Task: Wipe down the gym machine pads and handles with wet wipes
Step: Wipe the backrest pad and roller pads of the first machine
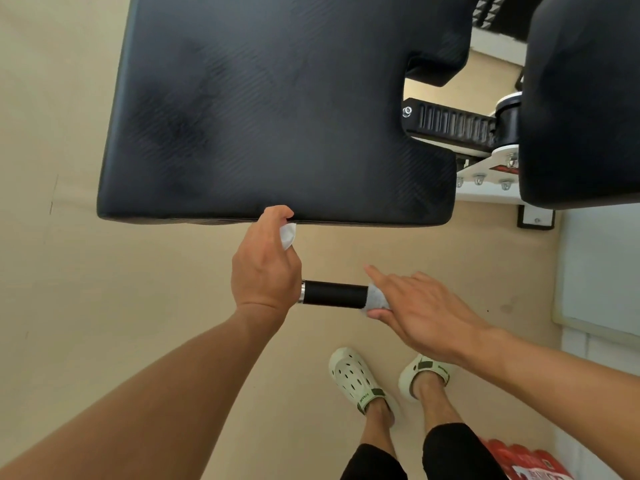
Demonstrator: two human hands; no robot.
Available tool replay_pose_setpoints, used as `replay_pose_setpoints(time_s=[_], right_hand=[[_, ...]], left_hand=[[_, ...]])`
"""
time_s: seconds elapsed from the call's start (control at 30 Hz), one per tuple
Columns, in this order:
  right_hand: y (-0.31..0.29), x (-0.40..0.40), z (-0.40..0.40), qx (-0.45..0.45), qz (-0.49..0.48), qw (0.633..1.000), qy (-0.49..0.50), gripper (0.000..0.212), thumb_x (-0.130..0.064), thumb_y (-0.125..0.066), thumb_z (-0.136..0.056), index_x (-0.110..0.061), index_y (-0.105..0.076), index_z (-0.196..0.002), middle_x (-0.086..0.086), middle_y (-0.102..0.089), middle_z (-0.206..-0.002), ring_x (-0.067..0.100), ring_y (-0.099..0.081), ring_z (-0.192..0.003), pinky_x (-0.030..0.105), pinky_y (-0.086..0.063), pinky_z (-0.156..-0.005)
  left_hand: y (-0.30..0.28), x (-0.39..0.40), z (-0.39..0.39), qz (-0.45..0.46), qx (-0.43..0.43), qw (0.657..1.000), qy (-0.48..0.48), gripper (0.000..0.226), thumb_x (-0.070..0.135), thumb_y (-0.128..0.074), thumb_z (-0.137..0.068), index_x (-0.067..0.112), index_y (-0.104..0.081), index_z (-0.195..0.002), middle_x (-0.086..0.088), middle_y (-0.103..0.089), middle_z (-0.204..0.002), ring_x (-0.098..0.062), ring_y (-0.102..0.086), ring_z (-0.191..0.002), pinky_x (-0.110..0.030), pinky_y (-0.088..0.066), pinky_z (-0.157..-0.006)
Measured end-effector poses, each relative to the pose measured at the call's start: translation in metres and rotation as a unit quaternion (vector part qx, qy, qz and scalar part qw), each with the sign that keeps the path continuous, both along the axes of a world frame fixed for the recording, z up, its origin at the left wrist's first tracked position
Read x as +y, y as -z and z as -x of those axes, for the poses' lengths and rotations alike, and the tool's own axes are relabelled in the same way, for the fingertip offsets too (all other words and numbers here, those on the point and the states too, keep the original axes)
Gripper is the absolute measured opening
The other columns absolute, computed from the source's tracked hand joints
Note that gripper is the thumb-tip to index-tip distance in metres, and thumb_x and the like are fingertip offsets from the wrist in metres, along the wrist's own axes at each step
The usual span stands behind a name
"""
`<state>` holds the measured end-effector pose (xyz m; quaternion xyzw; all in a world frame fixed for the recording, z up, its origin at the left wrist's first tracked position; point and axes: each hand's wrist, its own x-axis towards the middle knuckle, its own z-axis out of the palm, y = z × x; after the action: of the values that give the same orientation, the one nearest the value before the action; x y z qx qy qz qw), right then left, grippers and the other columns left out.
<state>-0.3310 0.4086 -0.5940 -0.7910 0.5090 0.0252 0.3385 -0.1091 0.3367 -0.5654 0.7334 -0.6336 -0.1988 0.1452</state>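
A large black seat pad point(277, 109) fills the upper middle of the head view, with a second black pad point(581, 98) at the upper right. Below the seat pad a black handle grip point(334, 294) runs sideways, with a metal collar at its left end. My left hand point(265, 265) is closed at the grip's left end, and a bit of white wipe point(288, 234) sticks out between its thumb and fingers. My right hand point(415, 303) presses a damp white wipe point(377, 301) around the grip's right end, its forefinger stretched out.
A black ribbed adjuster rail point(450, 124) and a white frame plate with bolts point(485, 181) join the two pads. My feet in pale clogs point(356, 379) stand on the beige floor. A red package point(526, 462) lies at bottom right, beside a pale panel point(599, 271).
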Motion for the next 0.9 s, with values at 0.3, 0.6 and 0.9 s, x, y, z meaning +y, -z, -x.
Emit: replay_pose_setpoints(time_s=[0.3, 0.6, 0.9], right_hand=[[0.007, -0.019, -0.063, -0.057, 0.066, 0.995, -0.053, 0.074, -0.056, -0.017, -0.105, -0.017, 0.009, -0.162, 0.002, -0.060, -0.122, 0.025, -0.059, -0.096, 0.039, -0.044, -0.083], [0.008, -0.006, -0.015, -0.035, 0.021, 0.999, -0.028, 0.077, -0.060, -0.015, -0.100, -0.019, 0.000, -0.163, -0.003, -0.060, -0.121, 0.017, -0.054, -0.097, 0.028, -0.030, -0.085], [0.012, -0.014, -0.040, -0.056, 0.053, 0.995, -0.063, 0.075, -0.058, -0.017, -0.103, -0.018, 0.005, -0.162, -0.001, -0.060, -0.110, 0.021, -0.057, -0.084, 0.036, -0.043, -0.077]], left_hand=[[-0.003, 0.000, 0.001, -0.014, -0.001, 1.000, 0.003, 0.029, 0.016, -0.038, -0.093, 0.027, -0.053, -0.115, 0.005, -0.062, -0.095, -0.024, -0.058, -0.085, -0.036, -0.047, -0.074], [-0.001, 0.001, 0.000, -0.008, -0.005, 1.000, 0.008, 0.031, 0.008, -0.044, -0.095, 0.022, -0.056, -0.120, -0.001, -0.066, -0.098, -0.027, -0.059, -0.085, -0.037, -0.047, -0.075], [-0.001, 0.001, -0.001, 0.002, 0.000, 1.000, 0.010, 0.032, 0.007, -0.045, -0.095, 0.026, -0.052, -0.119, 0.006, -0.059, -0.093, -0.027, -0.059, -0.082, -0.037, -0.048, -0.072]])
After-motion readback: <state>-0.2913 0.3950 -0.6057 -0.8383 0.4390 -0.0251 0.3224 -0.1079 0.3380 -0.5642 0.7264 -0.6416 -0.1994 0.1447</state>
